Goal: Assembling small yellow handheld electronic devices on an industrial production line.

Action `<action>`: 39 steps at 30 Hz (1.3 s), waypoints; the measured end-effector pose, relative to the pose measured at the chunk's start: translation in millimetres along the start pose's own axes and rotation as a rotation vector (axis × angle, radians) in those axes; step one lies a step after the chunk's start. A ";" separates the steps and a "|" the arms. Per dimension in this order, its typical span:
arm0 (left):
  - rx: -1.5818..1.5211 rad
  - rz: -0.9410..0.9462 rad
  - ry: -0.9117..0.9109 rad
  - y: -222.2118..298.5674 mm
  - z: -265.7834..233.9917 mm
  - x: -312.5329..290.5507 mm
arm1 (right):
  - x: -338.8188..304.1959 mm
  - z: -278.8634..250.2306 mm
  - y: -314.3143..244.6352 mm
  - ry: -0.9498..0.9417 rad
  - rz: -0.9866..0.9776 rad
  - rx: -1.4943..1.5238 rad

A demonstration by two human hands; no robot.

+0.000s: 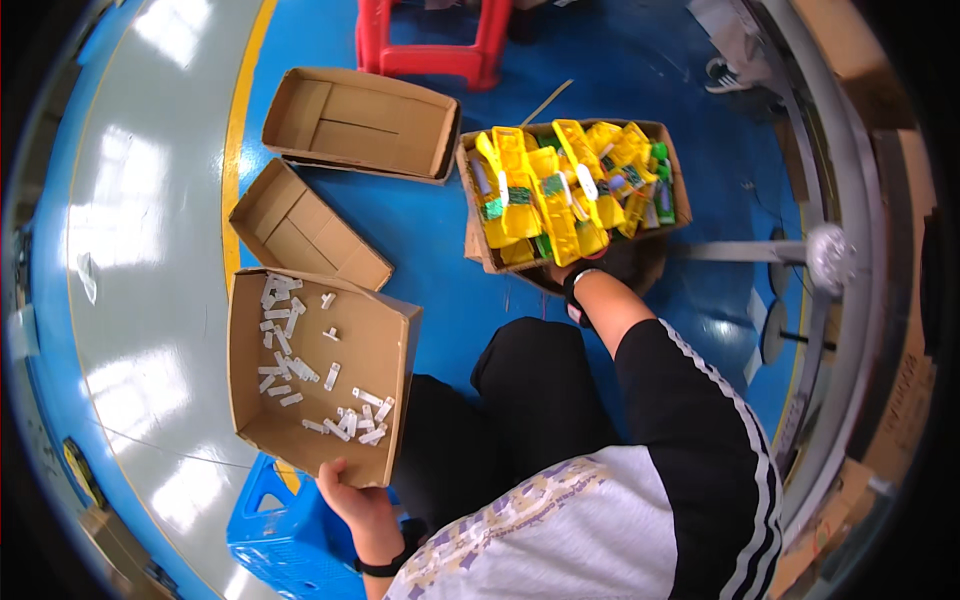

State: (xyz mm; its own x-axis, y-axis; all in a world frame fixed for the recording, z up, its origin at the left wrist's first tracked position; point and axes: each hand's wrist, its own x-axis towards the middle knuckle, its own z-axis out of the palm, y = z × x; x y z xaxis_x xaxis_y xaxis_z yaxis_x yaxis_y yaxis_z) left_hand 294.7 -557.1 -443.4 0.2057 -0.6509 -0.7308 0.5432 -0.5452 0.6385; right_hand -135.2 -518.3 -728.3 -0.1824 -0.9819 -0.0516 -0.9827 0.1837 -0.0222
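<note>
A: What is nearest to the person's body?
B: The left hand (355, 502), at the near wall of an open brown cardboard box (355, 345). Its fingers are bent narrow at the rim and hold this box; some of them are hidden behind the wall.

A: And what is inside?
B: Many small white flat strips (332, 377). 1 group lies along the left wall, 1 group in the near right corner, and a few lie between. Below the box there is a blue plastic stool (285, 530); I cannot tell if they touch.

A: Where is the right hand (571, 268)?
B: It is farther forward, at the near side of a deep cardboard carton (682, 192). The fingers are mostly covered, so I cannot tell if they are wide or narrow. Around the wrist is a black band (577, 290).

A: What does the carton contain?
B: It is heaped with long yellow plastic pieces (560, 222), with green pieces (661, 180) among them.

A: And farther away?
B: To the left of the carton, 2 more open cardboard boxes: a tilted brown box (300, 225), then a wider brown box (375, 125). Beyond them stands a red plastic stool (430, 60) on the blue floor (430, 215).
</note>
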 end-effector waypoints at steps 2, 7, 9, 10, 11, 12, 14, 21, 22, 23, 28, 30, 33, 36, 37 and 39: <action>0.049 0.090 0.059 -5.3 -11.3 4.7 | -13.2 17.4 -24.7 -0.006 -0.052 0.036; 0.084 0.107 0.160 -7.4 -7.8 -0.5 | -13.2 28.3 -16.5 -0.049 -0.090 0.085; 0.056 0.055 0.190 -2.4 -7.5 -4.2 | -17.8 26.3 -17.3 -0.081 -0.099 0.117; 0.066 0.035 0.179 2.2 -3.2 -7.7 | -20.2 21.7 -16.0 -0.096 -0.097 0.130; 0.072 0.030 0.182 5.2 -0.4 -10.6 | -20.5 16.3 -9.6 -0.110 -0.094 0.142; 0.064 0.017 0.180 8.2 2.0 -13.6 | -22.4 10.7 -10.2 -0.125 -0.092 0.153; 0.050 0.013 0.184 13.9 5.8 -17.2 | -20.2 1.2 -7.2 -0.144 -0.088 0.174; 0.107 -0.004 0.156 30.7 9.2 -30.6 | -33.5 -34.0 -1.7 -0.211 -0.113 0.234; 0.144 0.008 0.174 34.6 9.8 -32.0 | -31.7 -35.2 -7.7 -0.221 -0.115 0.247; 0.147 0.008 0.177 37.3 11.2 -33.9 | -30.7 -37.1 -8.1 -0.231 -0.116 0.261; 0.194 -0.012 0.248 49.1 21.3 -45.9 | -34.4 -53.5 16.2 -0.264 -0.150 0.331; 0.199 -0.012 0.260 50.7 24.7 -47.6 | -15.7 -54.4 5.8 -0.277 -0.155 0.352; 0.207 -0.029 0.263 57.4 27.4 -49.3 | 1.4 -53.5 -0.9 -0.301 -0.169 0.391; 0.230 -0.036 0.268 59.5 25.3 -50.4 | 0.7 -54.8 -22.5 -0.341 -0.164 0.430; 0.242 -0.016 0.287 60.0 25.4 -51.5 | -0.7 -57.0 -27.2 -0.355 -0.160 0.442; 0.235 -0.036 0.276 64.4 28.9 -53.7 | -3.4 -62.5 -35.0 -0.380 -0.151 0.465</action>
State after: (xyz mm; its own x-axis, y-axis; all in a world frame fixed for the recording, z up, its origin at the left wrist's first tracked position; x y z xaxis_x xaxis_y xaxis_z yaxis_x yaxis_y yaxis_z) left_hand 295.1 -572.6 -356.0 0.4192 -0.4795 -0.7709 0.3587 -0.6926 0.6258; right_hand -102.1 -524.3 -664.9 0.0660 -0.9289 -0.3643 -0.8648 0.1289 -0.4853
